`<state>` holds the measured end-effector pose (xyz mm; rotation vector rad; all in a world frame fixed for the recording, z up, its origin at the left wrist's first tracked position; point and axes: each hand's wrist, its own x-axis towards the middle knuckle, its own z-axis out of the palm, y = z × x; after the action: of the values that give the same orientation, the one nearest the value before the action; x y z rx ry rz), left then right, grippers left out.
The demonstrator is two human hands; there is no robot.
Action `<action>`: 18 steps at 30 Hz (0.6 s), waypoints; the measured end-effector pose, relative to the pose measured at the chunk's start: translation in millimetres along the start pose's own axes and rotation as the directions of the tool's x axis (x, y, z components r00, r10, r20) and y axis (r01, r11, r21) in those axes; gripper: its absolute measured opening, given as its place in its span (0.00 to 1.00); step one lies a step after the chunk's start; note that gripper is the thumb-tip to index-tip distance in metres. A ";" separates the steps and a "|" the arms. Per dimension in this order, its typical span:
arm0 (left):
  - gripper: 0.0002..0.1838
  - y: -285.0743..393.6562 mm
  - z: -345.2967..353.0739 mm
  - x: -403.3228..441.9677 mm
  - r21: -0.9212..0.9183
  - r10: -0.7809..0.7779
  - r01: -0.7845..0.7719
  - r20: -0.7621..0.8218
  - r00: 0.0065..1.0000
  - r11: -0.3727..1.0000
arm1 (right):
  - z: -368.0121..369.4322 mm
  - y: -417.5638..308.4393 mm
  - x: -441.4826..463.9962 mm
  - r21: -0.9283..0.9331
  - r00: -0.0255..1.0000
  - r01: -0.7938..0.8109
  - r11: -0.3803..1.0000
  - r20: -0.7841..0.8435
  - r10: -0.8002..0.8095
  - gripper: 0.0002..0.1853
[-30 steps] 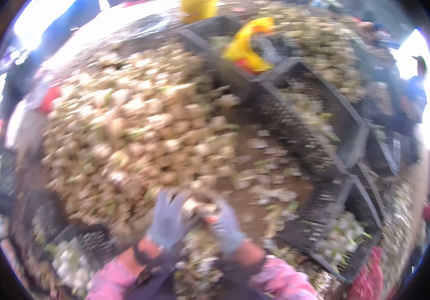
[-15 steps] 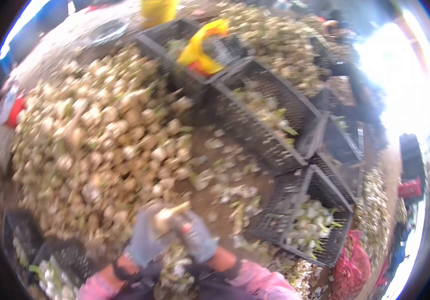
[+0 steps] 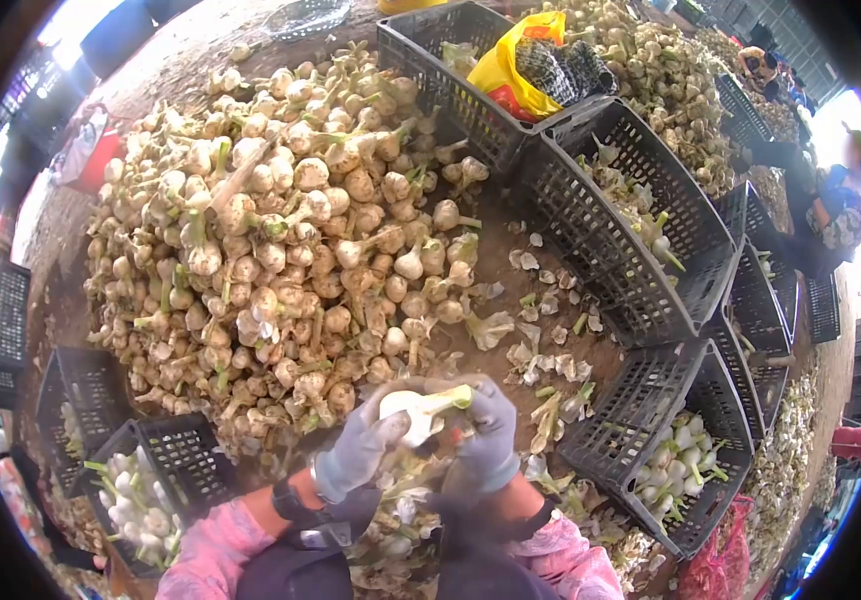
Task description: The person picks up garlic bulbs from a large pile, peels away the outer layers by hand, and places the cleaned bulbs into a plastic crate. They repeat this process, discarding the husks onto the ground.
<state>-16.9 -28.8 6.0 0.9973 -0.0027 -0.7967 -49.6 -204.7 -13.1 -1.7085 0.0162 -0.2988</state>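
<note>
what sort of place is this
Probably a garlic sorting or trimming shed: a big heap of untrimmed garlic bulbs on the floor, black crates around it, one holding cleaned bulbs, and scattered peelings.

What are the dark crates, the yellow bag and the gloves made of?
Crates: probably rigid plastic, dull-finished; straight walls with regular moulded holes.
Bag: likely thin plastic film, smooth; it creases and flops open.
Gloves: perhaps knit fabric, matt; they hug the fingers. Any coating is hard to tell.

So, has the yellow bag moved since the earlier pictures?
No. Judged against the black crate under it, the bag sits at the same end as before; only the camera's view has shifted.
</note>
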 end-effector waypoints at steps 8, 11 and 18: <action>0.36 2.6 -5.3 -5.9 -0.423 -0.260 0.379 0.313 0.914 0.823 | -24.4 15.6 22.9 0.302 0.828 -0.555 0.775 0.291 0.479 0.20; 0.32 -4.7 -10.5 -4.0 -0.503 -0.184 0.288 0.247 0.951 0.815 | -35.9 25.5 7.4 0.458 0.865 -0.471 0.754 0.072 0.497 0.25; 0.26 -6.5 -0.6 -1.7 -0.398 -0.161 0.204 0.139 0.977 0.895 | -34.5 -29.4 2.1 0.249 0.908 -0.346 0.905 0.331 0.256 0.19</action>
<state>-21.7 -29.3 1.4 0.5597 0.1672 -0.9730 -59.4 -233.8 20.4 -1.4014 0.0190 0.1814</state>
